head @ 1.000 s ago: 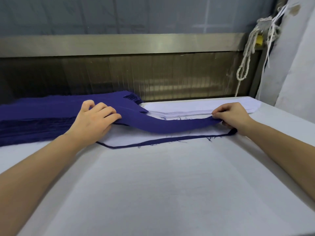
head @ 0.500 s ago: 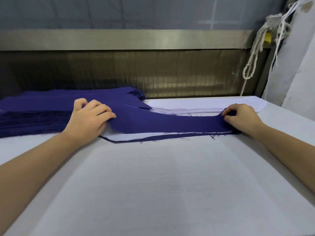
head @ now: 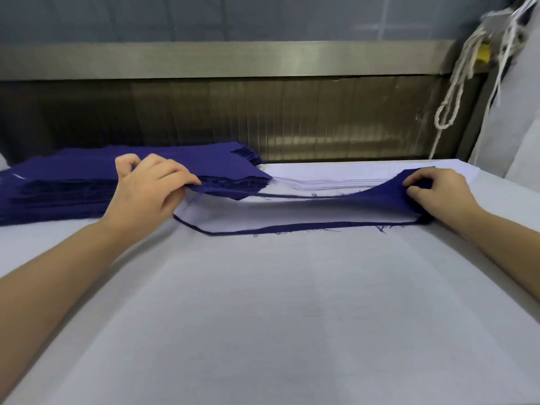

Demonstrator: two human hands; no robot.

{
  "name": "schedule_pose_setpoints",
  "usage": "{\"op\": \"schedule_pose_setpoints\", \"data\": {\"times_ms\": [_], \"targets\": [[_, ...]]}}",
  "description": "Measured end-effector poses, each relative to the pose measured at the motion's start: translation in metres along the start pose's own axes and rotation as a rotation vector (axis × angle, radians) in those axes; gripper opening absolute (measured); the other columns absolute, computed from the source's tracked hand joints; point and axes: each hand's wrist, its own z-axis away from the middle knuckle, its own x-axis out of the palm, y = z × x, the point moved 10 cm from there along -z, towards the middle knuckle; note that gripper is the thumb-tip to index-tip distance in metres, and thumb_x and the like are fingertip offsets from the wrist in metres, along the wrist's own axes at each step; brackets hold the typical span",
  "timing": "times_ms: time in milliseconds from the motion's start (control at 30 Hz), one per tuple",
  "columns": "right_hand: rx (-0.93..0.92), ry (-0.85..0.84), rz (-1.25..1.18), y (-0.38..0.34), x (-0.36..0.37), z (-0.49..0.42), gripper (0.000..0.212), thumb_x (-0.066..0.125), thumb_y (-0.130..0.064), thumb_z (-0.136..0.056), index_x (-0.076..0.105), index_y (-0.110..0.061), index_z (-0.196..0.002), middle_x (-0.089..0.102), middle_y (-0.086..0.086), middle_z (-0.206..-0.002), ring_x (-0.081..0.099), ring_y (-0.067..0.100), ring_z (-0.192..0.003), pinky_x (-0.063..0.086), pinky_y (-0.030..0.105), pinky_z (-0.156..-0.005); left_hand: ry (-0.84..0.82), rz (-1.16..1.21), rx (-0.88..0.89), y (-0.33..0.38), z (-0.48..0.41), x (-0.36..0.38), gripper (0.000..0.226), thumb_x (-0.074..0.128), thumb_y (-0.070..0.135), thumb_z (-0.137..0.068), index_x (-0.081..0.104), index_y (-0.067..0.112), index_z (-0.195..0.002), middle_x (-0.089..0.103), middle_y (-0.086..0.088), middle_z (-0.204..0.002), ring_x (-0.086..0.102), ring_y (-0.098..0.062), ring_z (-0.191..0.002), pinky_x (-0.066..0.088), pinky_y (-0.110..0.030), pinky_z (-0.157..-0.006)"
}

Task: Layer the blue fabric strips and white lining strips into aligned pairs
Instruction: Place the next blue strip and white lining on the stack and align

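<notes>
Blue strip [head: 380,197] has lifted, left hand [head: 147,190] and right hand [head: 438,192] pinching it.

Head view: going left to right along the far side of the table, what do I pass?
blue strip stack → left hand → held blue strip, stretched between the hands → right hand → white cord hanging at the far right
</notes>
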Motion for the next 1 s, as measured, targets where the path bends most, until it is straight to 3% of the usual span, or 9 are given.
{"op": "schedule_pose_setpoints", "data": {"times_ms": [67,133,300,400,533,667,1000], "targets": [[0.015,-0.007,0.011,0.001,-0.001,0.000,0.014,0.059,-0.002,-0.081,0.066,-0.014,-0.083,0.060,0.006,-0.083,0.050,0.021,-0.082,0.036,0.027,-0.074,-0.026,0.010,0.026,0.002,0.000,0.002,0.030,0.043,0.017,-0.092,0.072,0.012,-0.091,0.069,-0.002,-0.090,0.056,-0.025,-0.085,0.010,-0.029,-0.075],[0.044,-0.058,0.039,0.006,0.004,0.000,0.013,0.060,-0.003,-0.081,0.066,-0.014,-0.079,0.062,0.007,-0.083,0.052,0.022,-0.082,0.038,0.028,-0.073,-0.055,0.020,0.094,0.010,0.001,0.006,0.024,0.049,0.013,-0.089,0.073,0.013,-0.089,0.069,-0.001,-0.088,0.060,-0.029,-0.080,0.014,-0.031,-0.073],[0.076,-0.113,0.062,0.011,0.010,-0.001,0.013,0.061,-0.004,-0.080,0.067,-0.015,-0.075,0.063,0.006,-0.084,0.053,0.022,-0.084,0.040,0.029,-0.073,-0.149,0.115,0.148,0.016,0.004,0.016,0.018,0.061,0.004,-0.076,0.075,0.014,-0.082,0.070,0.002,-0.081,0.051,-0.017,-0.082,0.023,-0.035,-0.075],[0.077,-0.121,0.068,0.013,0.011,-0.001,0.014,0.061,-0.005,-0.080,0.067,-0.016,-0.075,0.063,0.005,-0.084,0.054,0.022,-0.085,0.041,0.030,-0.075,-0.306,0.172,0.143,0.011,0.009,0.032,0.037,0.075,-0.015,-0.062,0.076,0.013,-0.085,0.069,0.000,-0.082,0.059,-0.028,-0.076,0.032,-0.037,-0.075],[0.072,-0.127,0.075,0.014,0.011,-0.003,0.011,0.062,-0.008,-0.083,0.066,-0.016,-0.076,0.063,0.005,-0.084,0.053,0.022,-0.085,0.040,0.030,-0.075,-0.395,0.182,0.137,0.009,0.014,0.042,0.047,0.075,-0.020,-0.057,0.077,0.013,-0.090,0.068,-0.005,-0.085,0.059,-0.031,-0.071,0.044,-0.041,-0.066],[0.059,-0.136,0.107,0.012,0.012,-0.003,0.013,0.059,-0.004,-0.084,0.065,-0.016,-0.082,0.061,0.006,-0.090,0.051,0.022,-0.086,0.038,0.029,-0.075,-0.421,0.212,0.118,0.007,0.016,0.045,0.041,0.073,-0.017,-0.065,0.077,0.012,-0.094,0.066,-0.005,-0.087,0.059,-0.030,-0.074,0.040,-0.035,-0.073],[0.058,-0.090,0.168,0.009,0.004,-0.004,0.021,0.054,-0.001,-0.082,0.066,-0.017,-0.087,0.065,0.009,-0.098,0.051,0.022,-0.087,0.043,0.032,-0.074,-0.452,0.230,0.108,0.010,0.014,0.045,0.043,0.069,-0.023,-0.066,0.076,0.007,-0.096,0.063,-0.009,-0.085,0.056,-0.030,-0.075,0.039,-0.032,-0.069]]}}
